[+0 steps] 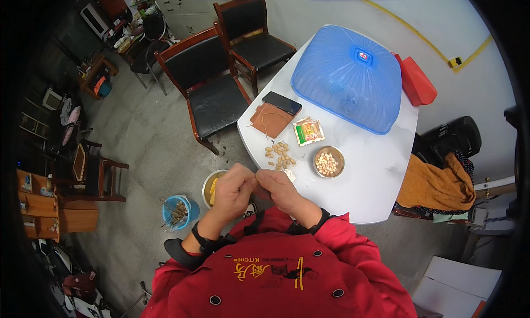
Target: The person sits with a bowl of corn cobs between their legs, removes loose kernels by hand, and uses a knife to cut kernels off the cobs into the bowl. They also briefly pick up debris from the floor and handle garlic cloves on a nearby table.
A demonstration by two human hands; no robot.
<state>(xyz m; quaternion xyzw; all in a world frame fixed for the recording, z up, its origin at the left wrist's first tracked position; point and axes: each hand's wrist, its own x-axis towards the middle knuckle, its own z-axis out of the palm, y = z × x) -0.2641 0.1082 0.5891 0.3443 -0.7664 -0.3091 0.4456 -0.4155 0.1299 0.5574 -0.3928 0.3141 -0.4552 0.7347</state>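
Observation:
My left hand [234, 189] and my right hand [279, 189] meet at the table's near edge, thumbs and fingertips pressed together. Whatever may be between the fingers is hidden. Just beyond them, a loose group of unshelled peanuts [282, 154] lies on the white marbled table [356, 193]. To their right stands a small metal bowl [318, 169] holding shelled peanut kernels [327, 164]. A scrap of white paper or tissue [290, 175] shows beside my right hand. Left of my left hand, below the tabletop, is a metal basin [205, 189] with something yellow inside, partly covered by the hand.
On the table are a printed food packet [308, 131], a brown pouch [271, 121], a black phone [282, 103], a blue mesh food cover [348, 82] and a red box [416, 84]. A blue bin [192, 210] with waste stands left. Black-seated wooden chairs [217, 104] flank the table.

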